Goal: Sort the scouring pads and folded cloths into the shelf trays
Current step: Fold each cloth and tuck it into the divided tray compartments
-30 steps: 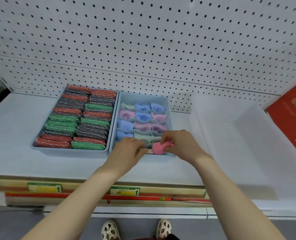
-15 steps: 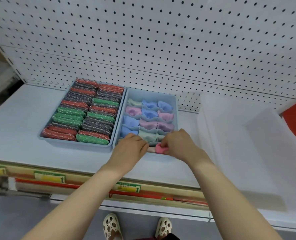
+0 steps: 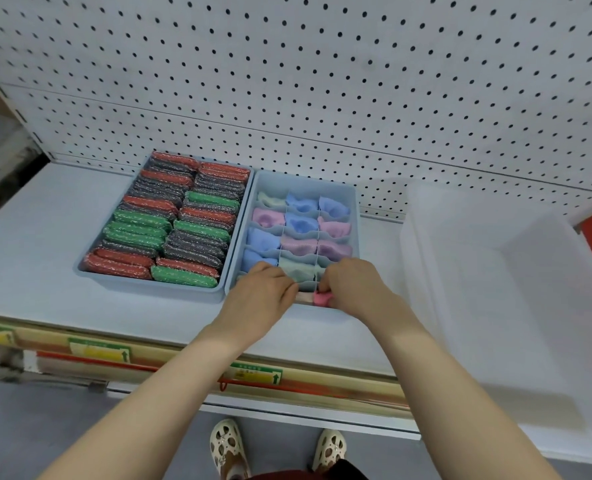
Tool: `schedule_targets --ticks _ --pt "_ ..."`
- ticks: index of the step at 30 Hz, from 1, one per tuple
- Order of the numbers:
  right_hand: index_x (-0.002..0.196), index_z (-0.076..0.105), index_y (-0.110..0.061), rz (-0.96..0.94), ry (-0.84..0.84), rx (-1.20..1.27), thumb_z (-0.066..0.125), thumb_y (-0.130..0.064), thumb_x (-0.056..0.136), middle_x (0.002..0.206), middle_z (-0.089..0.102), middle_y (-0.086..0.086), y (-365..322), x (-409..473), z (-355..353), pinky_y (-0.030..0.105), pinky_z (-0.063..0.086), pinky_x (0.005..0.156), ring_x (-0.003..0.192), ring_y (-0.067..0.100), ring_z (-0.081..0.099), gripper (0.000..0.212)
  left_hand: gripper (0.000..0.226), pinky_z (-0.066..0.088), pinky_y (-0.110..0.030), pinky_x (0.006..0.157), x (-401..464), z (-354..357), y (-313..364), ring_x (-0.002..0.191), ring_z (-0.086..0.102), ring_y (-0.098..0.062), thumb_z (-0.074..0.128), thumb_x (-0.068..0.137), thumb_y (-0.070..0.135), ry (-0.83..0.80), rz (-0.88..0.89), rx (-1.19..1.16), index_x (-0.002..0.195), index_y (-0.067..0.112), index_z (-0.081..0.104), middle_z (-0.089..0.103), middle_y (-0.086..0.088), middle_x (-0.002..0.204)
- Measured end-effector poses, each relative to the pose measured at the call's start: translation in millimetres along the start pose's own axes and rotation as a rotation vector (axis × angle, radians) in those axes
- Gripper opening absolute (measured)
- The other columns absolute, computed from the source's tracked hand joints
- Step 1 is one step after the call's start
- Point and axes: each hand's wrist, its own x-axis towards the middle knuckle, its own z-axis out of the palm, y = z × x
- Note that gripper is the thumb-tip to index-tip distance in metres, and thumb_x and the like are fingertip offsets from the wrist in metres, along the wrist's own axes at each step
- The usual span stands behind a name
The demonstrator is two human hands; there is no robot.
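Pink and tightly folded, a cloth [image 3: 321,298] is sitting in the front-right cell of the divided tray [image 3: 354,202], where the right hand [image 3: 351,285] is pinching it with curled fingers [image 3: 329,296]. The left hand [image 3: 258,294] is resting at the tray's front edge just left of that cloth, its fingers bent down toward a paler pink cloth [image 3: 304,297] in the neighbouring cell; whether they are actually gripping it cannot be told, since the knuckles are hiding the tips. Beyond both sets of fingers, the other cells are holding blue, pink, lilac and pale green folded cloths [image 3: 301,223], one to a cell. Left of the left hand's fingers and touching the divided tray's side, a second blue tray [image 3: 149,284] is holding two rows of red, green and dark grey scouring pads [image 3: 183,276] standing on edge. Both trays are lying on a pale shelf [image 3: 38,237] backed by white pegboard [image 3: 322,81].
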Motion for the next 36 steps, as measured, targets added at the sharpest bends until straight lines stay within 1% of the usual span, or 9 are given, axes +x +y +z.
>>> schedule_targets --ticks 5,9,14,16,18,21,28,31,36 --pt "0.095 0.078 -0.031 -0.014 0.07 0.14 0.069 -0.041 0.084 0.107 0.068 -0.004 3.1 -5.1 -1.4 0.028 0.046 0.073 0.095 0.023 0.064 0.018 0.03 0.04 -0.027 0.084 2.9 1.4 -2.7 0.095 0.05 -0.021 0.05 0.099 0.032 -0.047 -0.027 -0.006 0.089 0.015 0.073 0.064 0.002 0.088" --pt "0.083 0.078 -0.025 0.051 -0.002 0.263 0.072 -0.035 0.078 0.08 0.068 -0.006 4.0 -2.9 -14.1 0.027 0.047 0.07 0.082 0.019 0.062 0.013 0.023 0.044 -0.034 0.084 13.9 -12.9 -4.7 0.086 0.057 -0.019 0.054 0.096 0.031 -0.15 -0.014 -0.082 0.088 0.018 0.071 0.065 0.002 0.083" --pt "0.105 0.077 -0.018 0.313 0.368 0.498 0.063 -0.018 0.086 0.103 0.074 0.009 43.4 41.5 -46.7 0.04 0.051 0.088 0.098 0.03 0.066 0.023 0.017 0.047 -0.033 0.076 77.9 -49.7 -25.3 0.089 0.063 -0.024 0.058 0.095 0.023 -0.06 -0.057 -0.074 0.102 0.019 0.073 0.07 -0.002 0.094" --pt "0.114 0.073 -0.014 0.367 0.344 0.508 0.061 -0.009 0.085 0.113 0.072 0.01 55.4 71.2 -52.3 0.039 0.049 0.092 0.106 0.03 0.065 0.032 0.023 0.045 -0.035 0.082 115.1 -54.8 -37.6 0.1 0.061 -0.03 0.054 0.097 0.02 -0.071 -0.103 -0.021 0.114 0.016 0.07 0.068 -0.008 0.108" --pt "0.121 0.069 -0.013 0.359 0.22 0.465 0.061 -0.006 0.085 0.119 0.068 0.012 62.8 102.1 -50.9 0.036 0.048 0.094 0.109 0.031 0.062 0.037 0.029 0.045 -0.037 0.091 148.4 -50.0 -49.3 0.11 0.059 -0.031 0.053 0.098 0.017 -0.122 -0.124 0.016 0.124 0.015 0.065 0.064 -0.012 0.12" --pt "0.12 0.066 -0.018 0.285 0.093 0.25 0.063 -0.012 0.087 0.112 0.067 0.013 65.4 138.7 -45.0 0.029 0.045 0.077 0.102 0.032 0.062 0.035 0.033 0.043 -0.037 0.096 187.2 -33.3 -60.2 0.117 0.056 -0.032 0.053 0.097 0.016 -0.201 -0.093 0.05 0.129 0.015 0.061 0.06 -0.014 0.129" --pt "0.111 0.065 -0.019 0.174 -0.047 0.108 0.058 -0.017 0.087 0.106 0.066 0.01 77.2 160.9 -46.2 0.027 0.038 0.07 0.099 0.03 0.062 0.025 0.013 0.035 -0.031 0.065 225.8 -0.4 -69.8 0.094 0.063 -0.033 0.053 0.093 0.022 -0.338 0.052 0.293 0.096 0.017 0.065 0.068 -0.013 0.099" --pt "0.102 0.065 -0.019 0.184 -0.009 0.091 0.056 -0.016 0.089 0.1 0.064 0.01 79.3 162.2 -45.4 0.029 0.036 0.067 0.095 0.03 0.061 0.016 0.007 0.036 -0.031 0.062 227.7 5.0 -73.4 0.088 0.063 -0.031 0.058 0.091 0.027 -0.356 0.071 0.314 0.086 0.022 0.061 0.067 -0.007 0.09" --pt "0.104 0.068 -0.02 0.24 0.113 -0.066 0.057 -0.023 0.091 0.106 0.066 0.007 67.6 164.2 -34.5 0.029 0.035 0.068 0.1 0.029 0.064 0.017 0.016 0.046 -0.033 0.067 226.7 8.0 -72.5 0.087 0.062 -0.028 0.058 0.089 0.022 -0.32 0.044 0.259 0.102 0.023 0.068 0.069 -0.005 0.093"
